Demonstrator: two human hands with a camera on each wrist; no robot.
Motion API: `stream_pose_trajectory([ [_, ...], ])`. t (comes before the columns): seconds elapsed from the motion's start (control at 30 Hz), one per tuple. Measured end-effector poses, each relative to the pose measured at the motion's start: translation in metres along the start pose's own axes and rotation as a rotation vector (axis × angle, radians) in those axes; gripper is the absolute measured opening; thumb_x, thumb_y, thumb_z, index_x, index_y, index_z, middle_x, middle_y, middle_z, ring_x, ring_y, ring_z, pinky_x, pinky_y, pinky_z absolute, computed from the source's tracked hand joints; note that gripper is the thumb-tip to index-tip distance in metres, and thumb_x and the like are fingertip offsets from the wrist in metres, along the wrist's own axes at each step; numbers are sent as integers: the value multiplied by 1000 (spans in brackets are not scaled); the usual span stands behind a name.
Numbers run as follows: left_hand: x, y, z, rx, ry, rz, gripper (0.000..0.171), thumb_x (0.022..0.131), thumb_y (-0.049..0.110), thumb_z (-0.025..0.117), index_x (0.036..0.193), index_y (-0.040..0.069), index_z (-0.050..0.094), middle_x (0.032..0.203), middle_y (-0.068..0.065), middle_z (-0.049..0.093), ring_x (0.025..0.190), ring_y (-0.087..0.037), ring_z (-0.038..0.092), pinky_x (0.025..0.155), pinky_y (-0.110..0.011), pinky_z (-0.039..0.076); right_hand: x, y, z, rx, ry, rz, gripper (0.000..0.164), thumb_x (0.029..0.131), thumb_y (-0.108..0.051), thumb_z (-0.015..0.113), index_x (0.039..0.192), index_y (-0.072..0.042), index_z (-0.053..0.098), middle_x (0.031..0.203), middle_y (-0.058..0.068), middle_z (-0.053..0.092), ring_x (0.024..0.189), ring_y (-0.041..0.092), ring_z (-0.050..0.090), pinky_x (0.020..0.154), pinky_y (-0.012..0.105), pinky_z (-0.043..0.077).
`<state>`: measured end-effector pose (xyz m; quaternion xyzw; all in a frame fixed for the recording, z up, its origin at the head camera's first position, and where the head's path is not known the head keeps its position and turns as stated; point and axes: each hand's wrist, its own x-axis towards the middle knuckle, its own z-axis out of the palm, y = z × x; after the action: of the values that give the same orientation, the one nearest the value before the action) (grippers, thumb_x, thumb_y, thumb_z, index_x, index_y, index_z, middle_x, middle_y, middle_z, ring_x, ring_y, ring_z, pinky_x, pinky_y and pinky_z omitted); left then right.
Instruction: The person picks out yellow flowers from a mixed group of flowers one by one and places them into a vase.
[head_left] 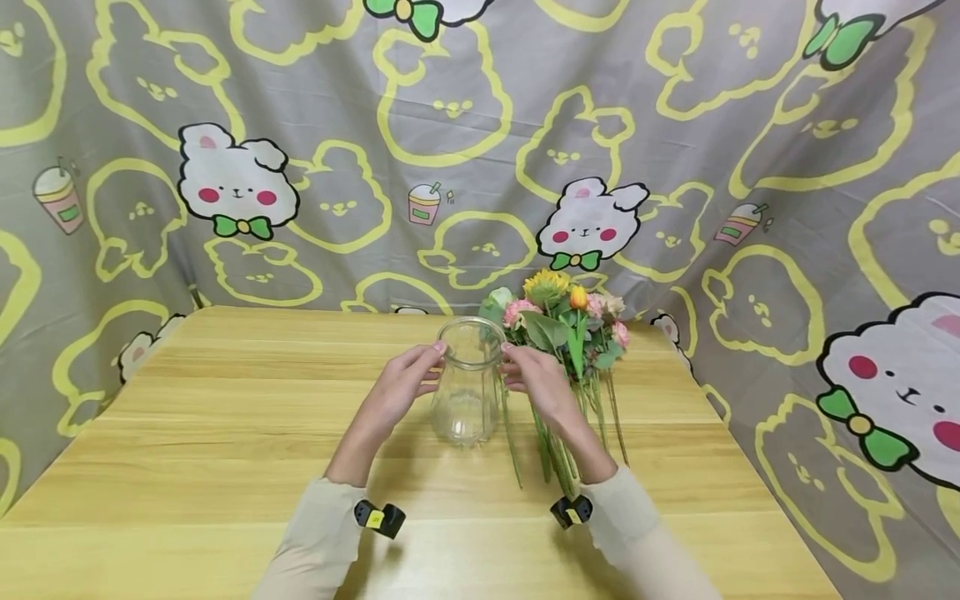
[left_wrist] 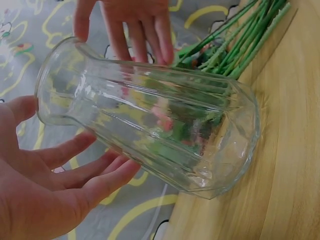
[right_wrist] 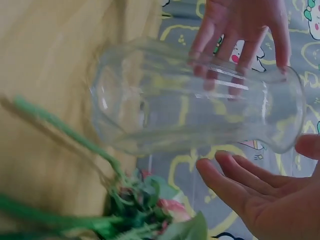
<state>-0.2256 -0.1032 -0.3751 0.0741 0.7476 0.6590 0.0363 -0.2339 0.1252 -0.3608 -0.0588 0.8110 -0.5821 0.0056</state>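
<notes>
A clear glass vase with a flared rim and faceted sides stands upright on the wooden table, between both hands. My left hand is at its left side. In the left wrist view its thumb meets the rim and its extended fingertips lie along the glass. On the opposite side is my right hand, thumb at the rim; in the right wrist view its fingers reach out loosely beside the glass. Nothing shows inside the vase.
Right beside the vase lies a bunch of flowers, with a sunflower, an orange tulip, pink blooms and long green stems running under the right forearm. A grey patterned curtain hangs behind and around the wooden table.
</notes>
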Motion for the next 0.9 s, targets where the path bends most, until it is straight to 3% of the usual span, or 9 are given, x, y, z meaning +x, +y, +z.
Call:
stream_pose_trajectory([
  [0.23,-1,0,0,-6,-5,-1,62,103,56,49,140,7,57,136,-18,57,128,-36,56,111,-47,51,13,-17,-28,-194,112,-58,44,105,-43,52,127,-9,67,108,13,74,94,26,72,81,38,63],
  [0.47,-1,-1,0,-5,1,-4,62,102,57,50,139,8,59,134,-17,58,126,-34,57,111,-47,51,28,-17,-59,-378,174,-57,42,104,-44,54,125,-10,68,106,12,75,86,28,68,65,32,53],
  [0.73,-1,1,1,-22,6,-20,63,102,57,52,138,6,59,136,-16,55,128,-32,54,111,-46,51,30,-4,-80,-438,161,-53,39,105,-36,52,124,-6,69,105,17,75,84,31,69,62,32,51],
  [0.9,-2,2,1,-28,-19,4,65,102,57,52,139,3,56,149,-12,49,140,-35,45,117,-50,45,31,7,-88,-481,158,-54,36,103,-29,54,123,-3,69,87,14,73,62,24,60,57,32,47],
])
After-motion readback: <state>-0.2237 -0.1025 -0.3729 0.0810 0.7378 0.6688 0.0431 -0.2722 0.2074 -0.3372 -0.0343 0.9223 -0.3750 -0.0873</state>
